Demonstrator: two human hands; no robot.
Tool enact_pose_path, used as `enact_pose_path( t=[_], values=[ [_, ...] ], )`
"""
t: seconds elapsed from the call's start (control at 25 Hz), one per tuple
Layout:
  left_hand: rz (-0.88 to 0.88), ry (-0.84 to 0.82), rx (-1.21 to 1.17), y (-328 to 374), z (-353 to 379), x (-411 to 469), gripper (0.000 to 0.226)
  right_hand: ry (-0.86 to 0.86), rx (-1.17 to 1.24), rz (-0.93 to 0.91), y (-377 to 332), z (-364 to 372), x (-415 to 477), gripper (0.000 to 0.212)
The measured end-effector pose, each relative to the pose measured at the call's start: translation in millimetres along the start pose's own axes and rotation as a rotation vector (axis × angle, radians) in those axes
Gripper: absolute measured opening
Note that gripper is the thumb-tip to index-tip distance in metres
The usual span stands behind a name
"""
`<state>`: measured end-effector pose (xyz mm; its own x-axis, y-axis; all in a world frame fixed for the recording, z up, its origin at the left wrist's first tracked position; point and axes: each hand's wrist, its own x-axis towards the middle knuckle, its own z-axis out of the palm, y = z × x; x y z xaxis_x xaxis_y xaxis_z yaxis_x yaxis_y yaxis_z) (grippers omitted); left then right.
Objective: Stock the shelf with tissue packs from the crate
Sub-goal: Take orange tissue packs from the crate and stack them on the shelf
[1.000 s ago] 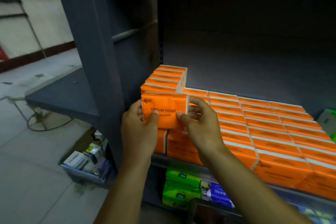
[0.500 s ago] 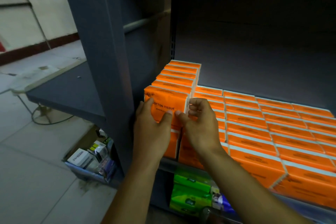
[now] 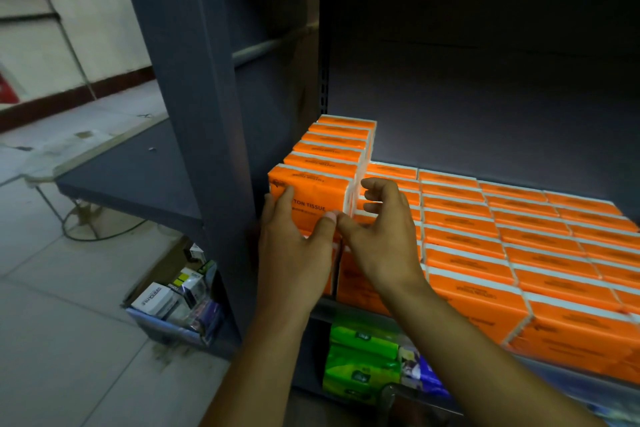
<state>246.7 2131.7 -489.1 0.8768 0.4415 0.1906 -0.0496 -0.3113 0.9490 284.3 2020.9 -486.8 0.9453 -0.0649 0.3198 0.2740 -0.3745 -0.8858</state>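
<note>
Orange tissue pack [image 3: 313,196] fronts shelf [image 3: 322,309] stack | left hand [image 3: 294,246] flat, right hand [image 3: 379,236] fingers spread

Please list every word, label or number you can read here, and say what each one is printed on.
"TON TISSUE": front face of the orange tissue pack at the upper row's front, its first letters covered by the left hand.
Print on the other orange packs: too blurred to read.
Labels on the green packs below and the floor box's items: unreadable.
</note>
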Motion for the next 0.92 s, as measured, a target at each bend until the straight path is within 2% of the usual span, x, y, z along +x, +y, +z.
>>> enact_pose_path(
  t=[0.24, 0.32, 0.44, 0.52, 0.64, 0.92],
  values=[
    [0.036, -0.009, -0.024, 7, -4, -9, 0.063, 0.011, -0.011, -0.002, -4, -14, -5, 0.056],
    [0.031, 0.026, -0.043, 11, -8, -15, 0.052, 0.024, 0.025, -0.001, -1, -28, -14, 0.051],
    [0.113, 0.026, -0.042, 22, -10, -38, 0.028, 0.032, 0.070, 0.014, 8, -63, -43, 0.041],
    [0.171, -0.044, -0.050, 30, -4, -59, 0.020, 0.036, 0.063, 0.022, 19, -88, -70, 0.039],
    [0.231, -0.195, -0.051, 34, 17, -91, 0.020, 0.032, 0.047, 0.049, 40, -120, -112, 0.037],
    [0.191, -0.526, 0.059, 10, 65, -169, 0.026, 0.088, -0.033, 0.175, 96, -168, -183, 0.038]
  ],
)
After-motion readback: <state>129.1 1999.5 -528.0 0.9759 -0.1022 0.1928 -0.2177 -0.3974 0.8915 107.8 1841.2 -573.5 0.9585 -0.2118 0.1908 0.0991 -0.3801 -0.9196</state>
